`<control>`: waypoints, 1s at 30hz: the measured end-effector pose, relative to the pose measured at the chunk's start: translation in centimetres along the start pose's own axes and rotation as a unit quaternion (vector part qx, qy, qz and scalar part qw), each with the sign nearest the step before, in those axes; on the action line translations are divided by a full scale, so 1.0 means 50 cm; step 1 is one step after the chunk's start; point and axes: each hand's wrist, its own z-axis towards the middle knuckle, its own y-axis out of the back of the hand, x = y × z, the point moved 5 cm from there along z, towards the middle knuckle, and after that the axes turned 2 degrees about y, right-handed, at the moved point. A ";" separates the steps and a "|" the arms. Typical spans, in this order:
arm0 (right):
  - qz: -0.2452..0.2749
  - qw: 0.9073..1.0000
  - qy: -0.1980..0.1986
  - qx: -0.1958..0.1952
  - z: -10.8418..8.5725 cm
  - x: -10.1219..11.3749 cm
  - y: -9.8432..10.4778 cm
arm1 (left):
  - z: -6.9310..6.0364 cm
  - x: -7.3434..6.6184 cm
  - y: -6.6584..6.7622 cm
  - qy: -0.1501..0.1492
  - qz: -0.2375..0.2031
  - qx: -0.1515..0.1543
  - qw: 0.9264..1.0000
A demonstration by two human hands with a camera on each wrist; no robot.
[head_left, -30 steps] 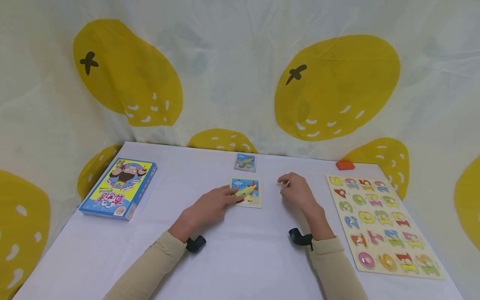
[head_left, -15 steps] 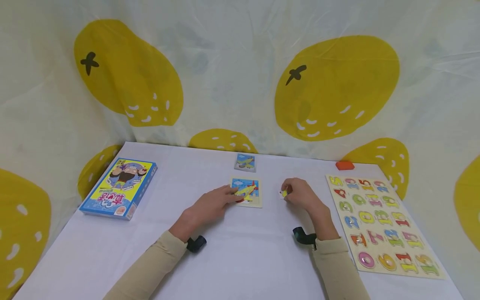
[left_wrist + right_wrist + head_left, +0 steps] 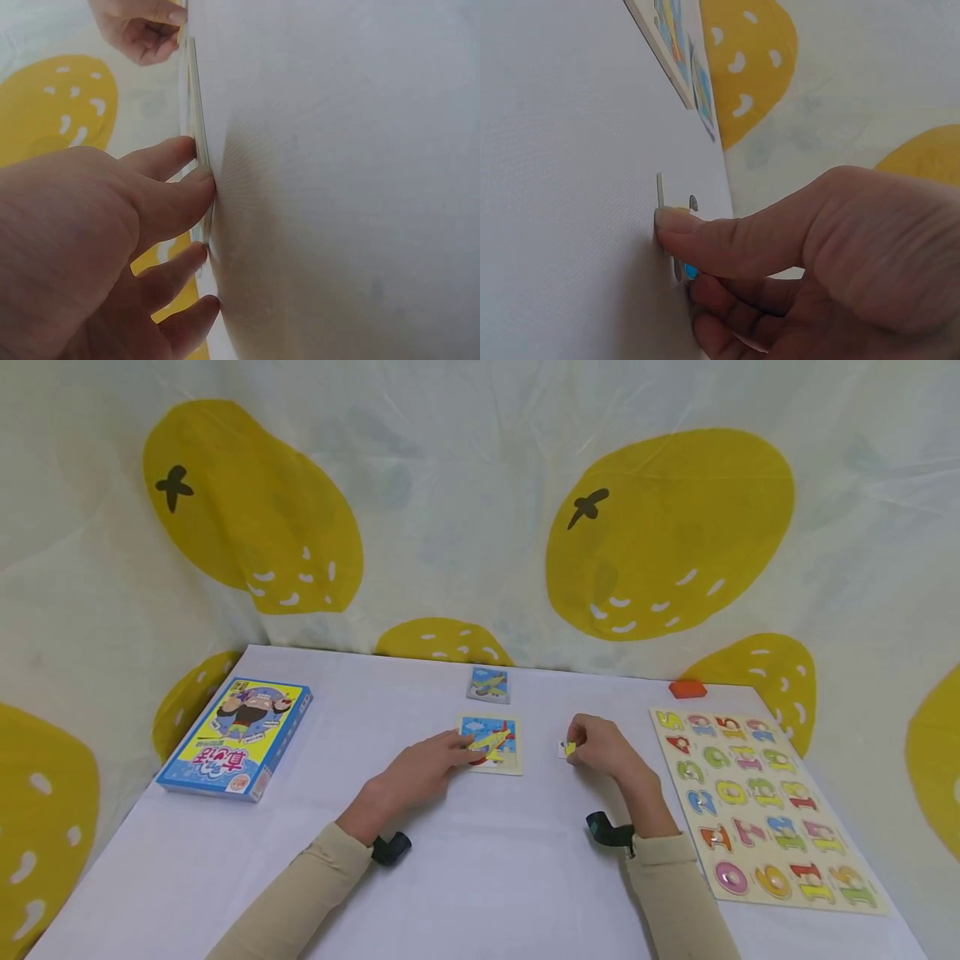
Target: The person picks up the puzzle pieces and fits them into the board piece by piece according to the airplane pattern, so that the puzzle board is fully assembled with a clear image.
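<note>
A small wooden jigsaw puzzle [image 3: 512, 767] with a yellow and red airplane lies mid-table in the head view. My left hand [image 3: 420, 774] rests on its left side, thumb and fingers extended; the left wrist view shows the thumb [image 3: 191, 196] at the board's edge and other fingertips touching the tablecloth. To the right of the board, my right hand [image 3: 606, 748] pinches a small jigsaw piece [image 3: 562, 749], white and yellow, low at the tabletop. In the right wrist view the thumb covers much of it, and a bit of blue [image 3: 691, 271] shows below the thumb.
Behind the puzzle lies a small airplane picture card [image 3: 489, 685]. A blue and yellow box [image 3: 236, 737] sits at left. On the right are a wooden number board [image 3: 761, 814] and an orange block [image 3: 687, 689]. A fruit-patterned curtain [image 3: 457, 527] rises behind the table.
My right hand, earlier hovering with no piece visible in it, has moved slightly right and down and taken hold of the jigsaw piece. The left hand has stayed on the puzzle.
</note>
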 end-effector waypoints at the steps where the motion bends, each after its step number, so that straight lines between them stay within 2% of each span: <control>1: 0.003 1.000 0.002 0.000 0.001 0.000 0.000 | 0.000 0.000 0.000 0.000 0.000 0.000 1.000; 11: 0.057 0.998 0.031 -0.010 0.005 0.001 0.004 | 0.000 0.003 -0.004 0.012 0.003 0.011 1.000; 23: 0.123 0.988 0.092 0.021 -0.002 0.039 -0.009 | 0.000 0.005 -0.005 0.013 0.001 0.012 1.000; 25: 0.141 0.985 0.091 0.035 -0.003 0.046 -0.015 | 0.000 0.005 -0.004 0.014 -0.001 0.013 1.000; 30: 0.193 0.977 0.060 0.063 -0.003 0.053 -0.033 | 0.000 0.005 -0.005 0.017 0.004 0.016 1.000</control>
